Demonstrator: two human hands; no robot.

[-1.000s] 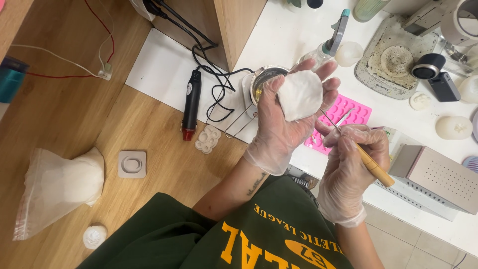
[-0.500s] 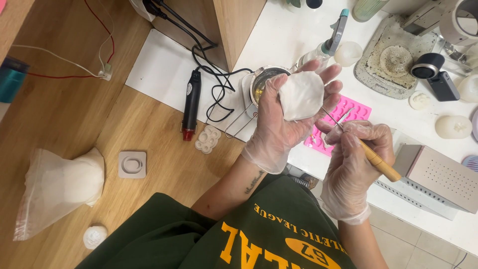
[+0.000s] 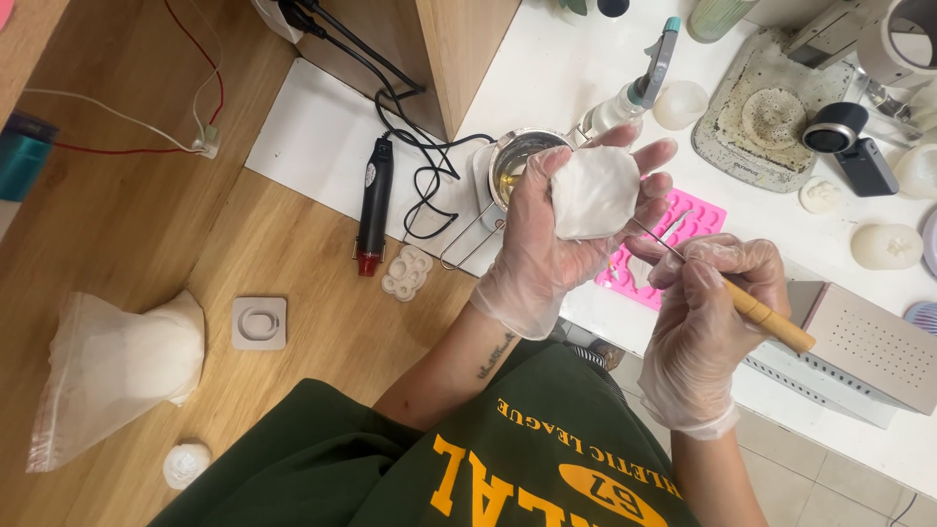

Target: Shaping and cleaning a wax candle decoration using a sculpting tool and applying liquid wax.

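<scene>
The gloved left hand (image 3: 547,244) is cupped around a white wax shape (image 3: 595,191), held over the pink mould (image 3: 683,234). The right hand (image 3: 708,322) pinches a wooden-handled needle tool (image 3: 752,307), tip at the shape's edge. Trimming looks midway; other white pieces (image 3: 886,244) sit finished on the table (image 3: 576,68)

Both the left hand (image 3: 547,249) and the right hand (image 3: 708,327) wear thin, clear, slightly glossy plastic gloves. The left cups a matt, chalky white lump (image 3: 595,190). At three o'clock of it, the right pinches a thin metal-tipped tool with a smooth wooden handle (image 3: 766,317). Beneath lies a glossy pink silicone mould (image 3: 688,220).
</scene>
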